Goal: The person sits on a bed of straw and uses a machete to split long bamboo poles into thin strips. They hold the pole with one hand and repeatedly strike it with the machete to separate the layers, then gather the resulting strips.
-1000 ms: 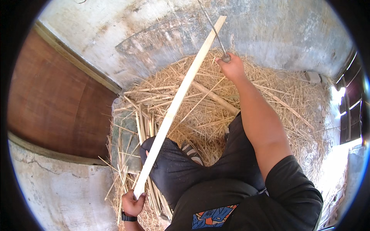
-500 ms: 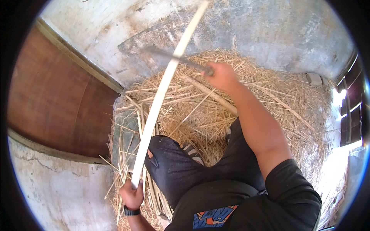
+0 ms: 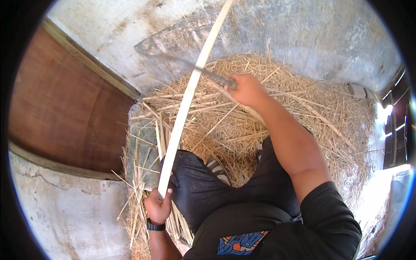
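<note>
Closed around the lower end of a long pale bamboo strip point(image 3: 184, 104) is my left hand point(image 3: 158, 207), beside my left thigh. The strip slants up and away to the right, past the top edge of the view. My right hand point(image 3: 246, 90) grips the handle of a long-bladed knife point(image 3: 212, 76) out ahead of me. Its blade, blurred toward the tip, points left and meets or crosses the strip above its middle; I cannot tell whether it cuts in.
Wood shavings point(image 3: 303, 99) cover the floor, with a round pole point(image 3: 253, 113) partly behind my right forearm. Several split strips point(image 3: 180, 221) lie at my left leg. A brown wooden panel point(image 3: 65, 108) stands left, a stained wall point(image 3: 303, 39) ahead, and a small block point(image 3: 357, 90) at far right.
My left hand has moved up and to the right with the strip's lower end. The right hand and knife have shifted slightly down and left.
</note>
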A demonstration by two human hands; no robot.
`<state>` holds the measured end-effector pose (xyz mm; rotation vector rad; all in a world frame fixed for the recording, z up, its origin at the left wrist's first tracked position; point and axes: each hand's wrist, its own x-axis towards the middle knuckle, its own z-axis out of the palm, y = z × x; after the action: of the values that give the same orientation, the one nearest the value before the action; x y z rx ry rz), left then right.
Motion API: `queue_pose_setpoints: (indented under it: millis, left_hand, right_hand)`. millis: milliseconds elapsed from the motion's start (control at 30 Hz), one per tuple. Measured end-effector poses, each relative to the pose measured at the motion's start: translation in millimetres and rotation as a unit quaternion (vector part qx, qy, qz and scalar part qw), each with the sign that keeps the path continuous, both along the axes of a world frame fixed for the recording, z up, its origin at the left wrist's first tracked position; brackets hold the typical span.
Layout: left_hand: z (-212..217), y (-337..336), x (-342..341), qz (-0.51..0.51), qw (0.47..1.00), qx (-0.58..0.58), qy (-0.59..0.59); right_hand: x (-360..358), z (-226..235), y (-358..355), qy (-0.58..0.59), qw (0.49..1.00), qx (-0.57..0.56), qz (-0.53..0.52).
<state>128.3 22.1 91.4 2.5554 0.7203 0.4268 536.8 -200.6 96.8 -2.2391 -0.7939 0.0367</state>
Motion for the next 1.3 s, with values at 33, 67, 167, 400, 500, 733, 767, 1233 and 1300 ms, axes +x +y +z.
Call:
queue_pose_setpoints:
  millis: [33,67,167,400,500,733,767,1233,1300]
  left_hand:
    - [-0.6,-0.8,2.3,0.004,1.0,0.005,0.007]
    - [-1.5,-0.9,7.2,0.008,1.0,0.011,0.013]
    - [-7.8,0.0,10.0,0.009,1.0,-0.007,-0.006]
    - [0.0,11.6,-12.3,-0.006,1.0,0.001,0.005]
    - [-1.8,10.8,-16.2,-0.015,1.0,-0.003,-0.018]
    - [-3.2,4.2,-7.9,0.021,1.0,-0.019,-0.009]
    - [-1.9,5.4,-11.5,0.016,1.0,0.001,-0.006]
    - [-7.8,16.1,-35.1,0.041,0.996,0.083,0.016]
    - [-5.8,19.0,-36.1,0.034,0.991,0.127,-0.001]
  right_hand:
    - [-8.7,-0.4,4.6,0.017,0.999,-0.005,0.04]
    - [-18.5,-2.8,11.2,-0.042,0.994,-0.027,0.096]
    - [-35.4,-3.0,26.8,-0.177,0.956,-0.095,0.214]
    - [20.0,-7.9,-9.3,0.054,0.993,0.039,-0.095]
    - [9.1,-1.5,-9.0,0.061,0.994,0.047,-0.08]
    - [-53.1,11.7,29.8,-0.262,0.926,-0.136,0.236]
    - [-44.6,7.4,29.0,-0.223,0.945,-0.129,0.203]
    - [-41.5,8.1,21.4,-0.162,0.953,-0.142,0.213]
    - [-39.1,11.6,25.0,-0.173,0.949,-0.158,0.213]
